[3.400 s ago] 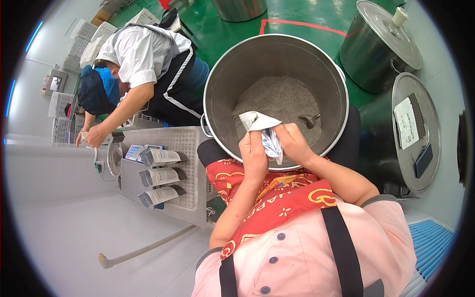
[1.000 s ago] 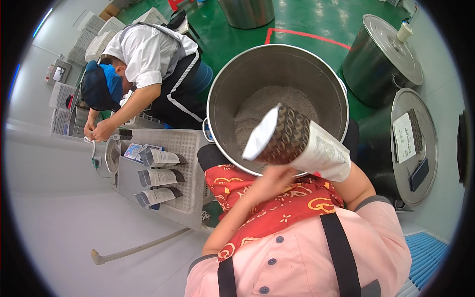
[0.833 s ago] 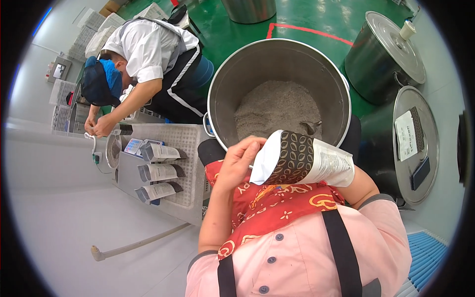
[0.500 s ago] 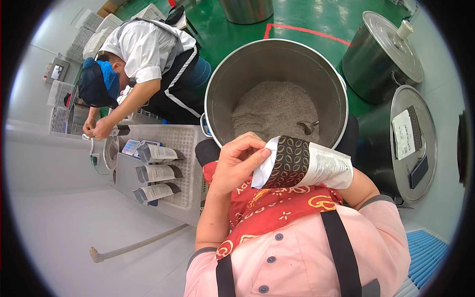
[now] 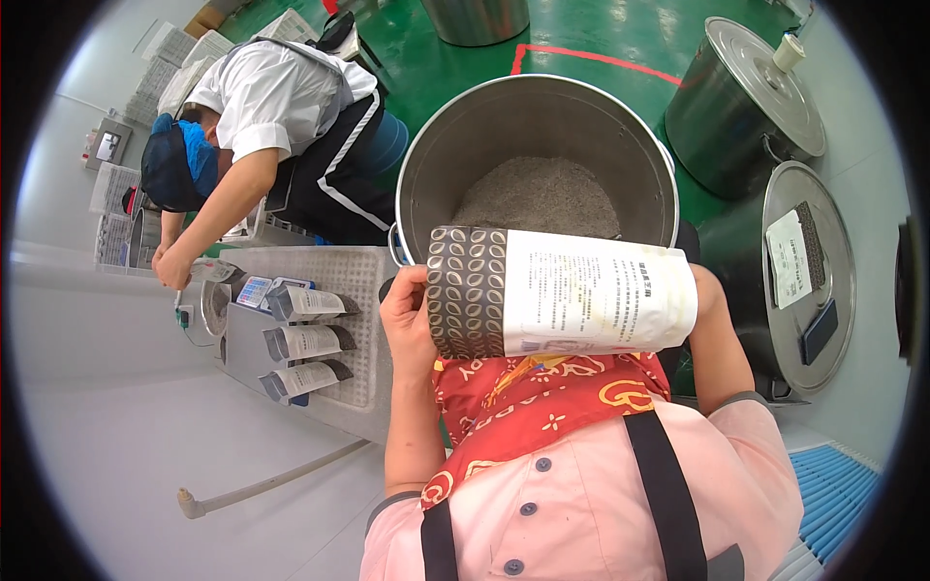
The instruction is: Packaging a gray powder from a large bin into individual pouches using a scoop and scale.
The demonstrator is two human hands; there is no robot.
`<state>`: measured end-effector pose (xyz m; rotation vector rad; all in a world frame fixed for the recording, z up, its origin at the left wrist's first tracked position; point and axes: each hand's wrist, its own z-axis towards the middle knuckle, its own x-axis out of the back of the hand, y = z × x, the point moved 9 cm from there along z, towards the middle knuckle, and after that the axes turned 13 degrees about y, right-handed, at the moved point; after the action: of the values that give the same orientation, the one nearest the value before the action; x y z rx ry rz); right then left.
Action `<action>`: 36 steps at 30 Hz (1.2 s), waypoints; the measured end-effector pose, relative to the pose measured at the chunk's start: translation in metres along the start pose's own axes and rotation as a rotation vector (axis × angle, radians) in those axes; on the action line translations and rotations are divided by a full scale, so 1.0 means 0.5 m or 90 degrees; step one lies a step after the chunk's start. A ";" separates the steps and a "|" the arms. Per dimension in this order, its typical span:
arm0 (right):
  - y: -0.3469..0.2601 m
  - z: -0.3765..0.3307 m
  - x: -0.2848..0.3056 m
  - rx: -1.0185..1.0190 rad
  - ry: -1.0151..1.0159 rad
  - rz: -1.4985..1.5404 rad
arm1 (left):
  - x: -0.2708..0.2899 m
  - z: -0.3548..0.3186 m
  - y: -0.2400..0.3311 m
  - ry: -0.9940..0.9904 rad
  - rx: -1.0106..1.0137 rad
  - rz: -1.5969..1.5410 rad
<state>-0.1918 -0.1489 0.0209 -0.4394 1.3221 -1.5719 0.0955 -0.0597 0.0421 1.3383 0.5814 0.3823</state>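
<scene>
Frame centre: left hand [image 5: 408,318] clamped on the left end of a rectangular black-and-white flexible pouch [image 5: 591,295]; right hand [image 5: 709,292] at its right end, fingers hidden, grip unclear.

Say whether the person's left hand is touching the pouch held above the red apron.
Touching. The head view shows the left hand closed against the pouch at its dark, leaf-patterned end.

Your left grip [image 5: 408,321] is raised in front of you, fingers bent inward, fingertips out of sight. Your left forearm [image 5: 415,426] is bare and runs almost straight up the view. Your right grip [image 5: 710,295] sits at roughly the same height, mostly hidden, so can't read the fingers. Your right forearm [image 5: 723,363] angles up, slightly inward. Grips well apart.
</scene>
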 end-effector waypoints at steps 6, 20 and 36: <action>-0.067 0.056 -0.044 -0.136 0.039 0.209 | 0.023 0.025 -0.057 0.025 -0.015 0.096; 0.216 0.111 -0.132 -0.096 -0.317 -0.881 | -0.207 -0.124 -0.128 -0.578 -0.438 0.692; 0.535 -0.004 0.428 -0.866 -0.275 -1.173 | 0.050 0.143 -0.289 -0.245 -0.184 0.670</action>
<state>-0.1675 -0.3040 -0.2834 -3.2663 1.3402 -1.1346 0.1483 -0.1311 -0.0946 1.2964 -0.5377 0.9823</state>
